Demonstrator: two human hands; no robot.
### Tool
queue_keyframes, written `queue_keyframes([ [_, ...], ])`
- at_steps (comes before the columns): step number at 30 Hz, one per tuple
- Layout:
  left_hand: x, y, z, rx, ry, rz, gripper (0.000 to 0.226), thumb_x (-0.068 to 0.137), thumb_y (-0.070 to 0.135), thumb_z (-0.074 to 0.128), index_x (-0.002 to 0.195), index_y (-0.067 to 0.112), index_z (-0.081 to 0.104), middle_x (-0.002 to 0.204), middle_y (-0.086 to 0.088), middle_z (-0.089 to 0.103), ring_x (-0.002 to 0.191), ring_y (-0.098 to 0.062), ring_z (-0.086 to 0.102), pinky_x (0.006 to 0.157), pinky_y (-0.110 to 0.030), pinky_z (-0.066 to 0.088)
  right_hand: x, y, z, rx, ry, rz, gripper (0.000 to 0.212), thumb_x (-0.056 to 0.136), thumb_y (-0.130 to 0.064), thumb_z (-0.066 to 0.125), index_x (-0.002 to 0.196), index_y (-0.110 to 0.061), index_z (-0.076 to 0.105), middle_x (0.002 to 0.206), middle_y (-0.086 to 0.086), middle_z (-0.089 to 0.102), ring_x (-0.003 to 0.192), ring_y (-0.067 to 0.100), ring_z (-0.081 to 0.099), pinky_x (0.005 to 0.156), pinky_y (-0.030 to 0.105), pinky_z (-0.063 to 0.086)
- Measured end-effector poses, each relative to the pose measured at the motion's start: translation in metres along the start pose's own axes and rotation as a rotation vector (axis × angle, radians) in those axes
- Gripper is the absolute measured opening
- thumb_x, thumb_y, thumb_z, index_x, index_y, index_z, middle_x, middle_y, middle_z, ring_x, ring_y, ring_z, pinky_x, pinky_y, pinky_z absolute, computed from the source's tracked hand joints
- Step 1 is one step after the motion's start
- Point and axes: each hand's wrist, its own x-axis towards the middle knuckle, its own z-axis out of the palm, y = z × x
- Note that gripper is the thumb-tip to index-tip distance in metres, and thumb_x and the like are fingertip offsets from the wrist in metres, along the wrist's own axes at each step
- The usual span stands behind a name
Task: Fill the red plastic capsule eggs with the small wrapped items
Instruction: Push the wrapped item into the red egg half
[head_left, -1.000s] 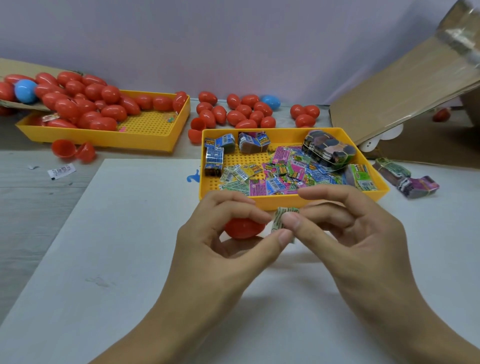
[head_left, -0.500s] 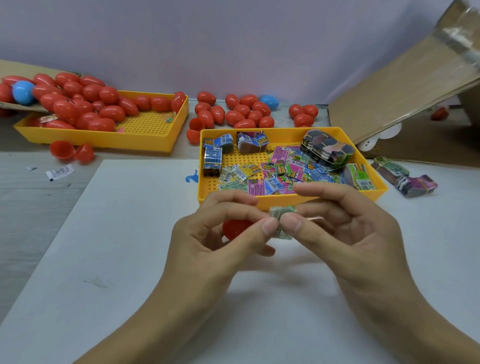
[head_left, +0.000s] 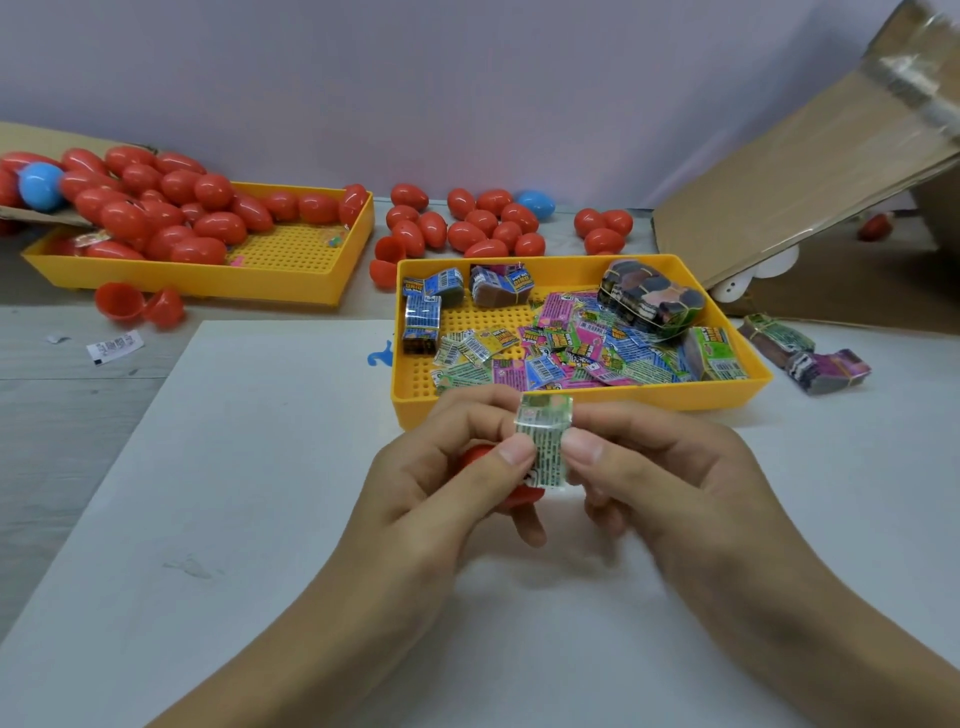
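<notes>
left hand (head_left: 447, 483): fingers curled round a red capsule half (head_left: 480, 457), thumb also pinching the packet's left edge.
green wrapped packet (head_left: 543, 441): upright between both thumbs, long axis vertical, just right of and above the capsule.
right hand (head_left: 670, 478): thumb and forefinger pinch the packet's right edge.
coming move, likely: tilt the packet left, down into the capsule.

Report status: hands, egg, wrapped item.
Left hand grips red plastic egg half, thumb pinching green wrapped packet. Right hand pinches packet's other edge. Packet not yet inside. Nothing obstructing.
</notes>
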Motion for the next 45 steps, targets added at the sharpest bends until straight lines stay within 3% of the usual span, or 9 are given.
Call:
queue_keyframes([
  [6, 0.001, 0.002, 0.002, -0.130, -0.050, -0.079, 0.022, 0.082, 0.012, 0.056, 0.077, 0.000, 0.073, 0.107, -0.010, 0.063, 0.071, -0.021, 0.061, 0.055, -0.030, 0.051, -0.001, -0.004, 0.001, 0.016, -0.048, -0.008, 0.019, 0.081, -0.023, 0.075, 0.099, -0.020, 0.079, 0.069, -0.007, 0.068, 0.057, -0.001, 0.055, 0.054, 0.006, 0.040],
  [10, 0.001, -0.001, 0.000, -0.090, -0.076, -0.074, 0.018, 0.075, 0.015, 0.066, 0.081, -0.002, 0.071, 0.110, -0.008, 0.062, 0.079, -0.024, 0.062, 0.057, -0.029, 0.051, -0.002, -0.002, 0.001, -0.067, 0.036, 0.017, 0.017, 0.078, -0.021, 0.068, 0.091, -0.021, 0.079, 0.061, -0.009, 0.064, 0.052, -0.001, 0.053, 0.049, 0.008, 0.038],
  [15, -0.004, -0.005, 0.002, 0.144, -0.093, 0.025, 0.017, 0.081, 0.031, 0.056, 0.074, 0.023, 0.069, 0.111, 0.008, 0.061, 0.082, -0.016, 0.062, 0.063, -0.028, 0.052, -0.004, -0.002, 0.004, -0.215, 0.085, -0.079, 0.016, 0.073, -0.030, 0.074, 0.089, -0.031, 0.077, 0.071, -0.005, 0.069, 0.063, 0.007, 0.061, 0.048, 0.027, 0.045],
  [21, -0.008, -0.006, 0.001, 0.224, -0.023, 0.086, 0.028, 0.085, 0.034, 0.054, 0.083, 0.010, 0.068, 0.110, 0.006, 0.059, 0.079, -0.019, 0.063, 0.063, -0.031, 0.053, -0.006, 0.000, 0.003, -0.367, 0.208, -0.199, 0.021, 0.076, -0.013, 0.070, 0.083, -0.031, 0.077, 0.079, -0.009, 0.072, 0.065, 0.013, 0.063, 0.045, 0.032, 0.049],
  [27, -0.006, -0.009, 0.001, 0.276, 0.021, 0.121, 0.020, 0.082, 0.033, 0.055, 0.077, 0.017, 0.066, 0.108, 0.010, 0.061, 0.071, -0.015, 0.064, 0.056, -0.030, 0.054, -0.008, -0.002, 0.007, -0.460, 0.184, -0.291, 0.015, 0.077, -0.019, 0.076, 0.083, -0.032, 0.076, 0.077, -0.009, 0.070, 0.063, 0.015, 0.061, 0.044, 0.022, 0.042],
  [31, -0.007, -0.008, 0.002, 0.312, -0.025, 0.137, 0.019, 0.084, 0.030, 0.055, 0.077, 0.016, 0.066, 0.108, 0.009, 0.059, 0.076, -0.022, 0.064, 0.054, -0.032, 0.056, -0.008, -0.002, 0.006, -0.504, 0.205, -0.341, 0.030, 0.079, -0.017, 0.073, 0.098, -0.040, 0.073, 0.082, -0.015, 0.071, 0.064, 0.014, 0.060, 0.044, 0.028, 0.045],
  [34, -0.008, -0.006, 0.002, 0.281, -0.015, 0.131, 0.024, 0.084, 0.031, 0.056, 0.079, 0.011, 0.067, 0.108, 0.007, 0.060, 0.074, -0.022, 0.064, 0.055, -0.031, 0.054, -0.007, 0.001, 0.005, -0.547, 0.208, -0.357, 0.026, 0.079, -0.013, 0.071, 0.091, -0.036, 0.075, 0.080, -0.013, 0.070, 0.057, 0.015, 0.056, 0.043, 0.032, 0.043],
  [40, -0.009, -0.003, 0.001, 0.144, 0.064, 0.077, 0.021, 0.080, 0.036, 0.057, 0.087, 0.021, 0.071, 0.093, -0.001, 0.066, 0.073, -0.019, 0.062, 0.056, -0.028, 0.050, -0.006, 0.001, 0.004, -0.457, 0.254, -0.273, 0.015, 0.073, -0.038, 0.068, 0.085, -0.038, 0.076, 0.077, -0.016, 0.071, 0.057, 0.010, 0.057, 0.045, 0.026, 0.048],
  [45, -0.007, -0.002, 0.002, 0.193, 0.082, 0.093, 0.029, 0.082, 0.040, 0.056, 0.074, 0.017, 0.071, 0.098, -0.001, 0.063, 0.072, -0.018, 0.060, 0.055, -0.027, 0.048, -0.007, 0.000, 0.006, -0.457, 0.226, -0.311, 0.032, 0.072, -0.010, 0.072, 0.091, -0.036, 0.074, 0.079, -0.015, 0.069, 0.057, 0.009, 0.054, 0.047, 0.028, 0.046],
])
